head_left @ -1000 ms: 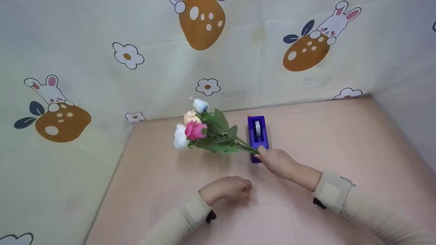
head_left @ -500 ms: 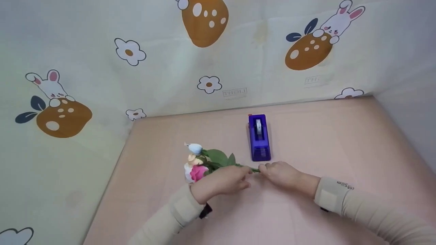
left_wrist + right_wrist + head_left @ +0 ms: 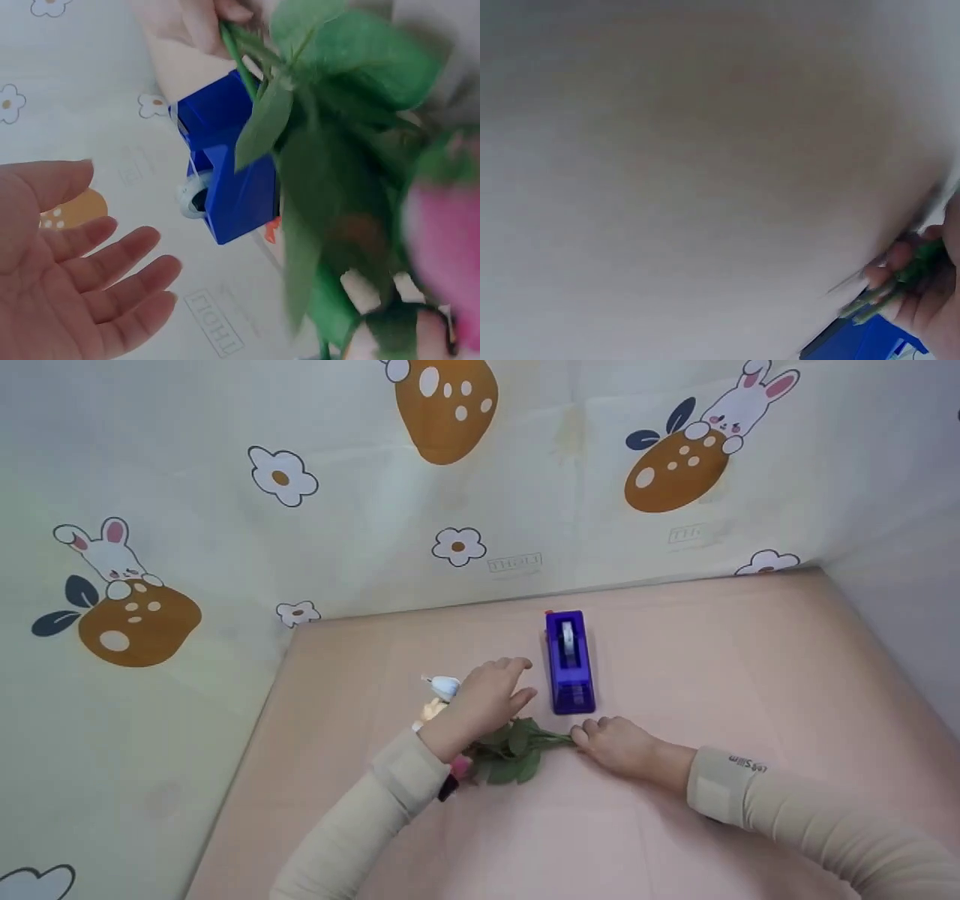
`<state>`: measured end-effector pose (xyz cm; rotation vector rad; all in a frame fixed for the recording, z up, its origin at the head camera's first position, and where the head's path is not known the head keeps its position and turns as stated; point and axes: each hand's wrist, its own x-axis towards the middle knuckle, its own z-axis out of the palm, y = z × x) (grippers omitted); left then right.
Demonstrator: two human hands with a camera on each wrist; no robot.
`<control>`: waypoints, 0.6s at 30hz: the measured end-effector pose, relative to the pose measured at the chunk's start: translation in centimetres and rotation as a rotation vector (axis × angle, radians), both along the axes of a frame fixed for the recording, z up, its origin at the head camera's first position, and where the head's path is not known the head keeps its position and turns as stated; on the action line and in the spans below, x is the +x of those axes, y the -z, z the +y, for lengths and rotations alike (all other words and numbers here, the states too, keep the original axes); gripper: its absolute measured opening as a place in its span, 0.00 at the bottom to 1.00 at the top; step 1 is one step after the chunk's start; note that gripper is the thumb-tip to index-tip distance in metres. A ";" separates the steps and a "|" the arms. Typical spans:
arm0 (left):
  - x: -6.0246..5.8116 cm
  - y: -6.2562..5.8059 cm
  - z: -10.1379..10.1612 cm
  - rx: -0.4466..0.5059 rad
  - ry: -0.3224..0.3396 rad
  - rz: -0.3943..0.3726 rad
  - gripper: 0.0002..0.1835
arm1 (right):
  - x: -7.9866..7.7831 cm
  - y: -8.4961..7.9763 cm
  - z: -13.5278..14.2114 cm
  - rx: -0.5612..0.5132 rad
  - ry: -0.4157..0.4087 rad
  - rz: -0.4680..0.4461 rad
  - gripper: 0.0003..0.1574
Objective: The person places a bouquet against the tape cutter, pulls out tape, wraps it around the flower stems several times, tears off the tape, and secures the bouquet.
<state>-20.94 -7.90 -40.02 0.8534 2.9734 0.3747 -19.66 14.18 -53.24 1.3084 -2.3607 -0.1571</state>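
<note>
A small bouquet of flowers [image 3: 516,750] with green leaves lies to the left of my right hand [image 3: 619,744], which grips the stems near their ends. Over the blossoms, my left hand [image 3: 484,697] reaches with its fingers extended, hiding part of them; a pale blue bud [image 3: 445,685] and a peach flower [image 3: 433,710] show beside it. In the left wrist view, the left palm [image 3: 45,300] faces the flowers with nothing in it, and a pink rose [image 3: 446,251] looms blurred at the right. Cut stem ends [image 3: 866,306] poke out of the right fist in the right wrist view.
A blue tape dispenser [image 3: 571,664] with a roll of tape stands just beyond the hands. The pinkish tabletop [image 3: 720,660] meets a patterned backdrop [image 3: 360,540] at its far edge and left side.
My right hand has brought the bouquet down toward me, away from the tape dispenser. The left hand first came up to the stems, then lifted and spread its fingers above the flowers.
</note>
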 end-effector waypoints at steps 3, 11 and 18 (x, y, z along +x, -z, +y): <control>-1.1 0.3 0.1 0.028 -0.053 0.022 0.19 | 0.0 0.2 0.0 0.023 -0.011 0.058 0.17; -3.3 1.2 0.3 0.051 -0.145 -0.015 0.20 | -0.3 0.3 0.4 0.062 -0.037 0.116 0.07; -4.0 1.6 0.6 0.051 -0.189 -0.060 0.20 | -0.7 -0.1 0.5 0.069 -0.016 0.093 0.19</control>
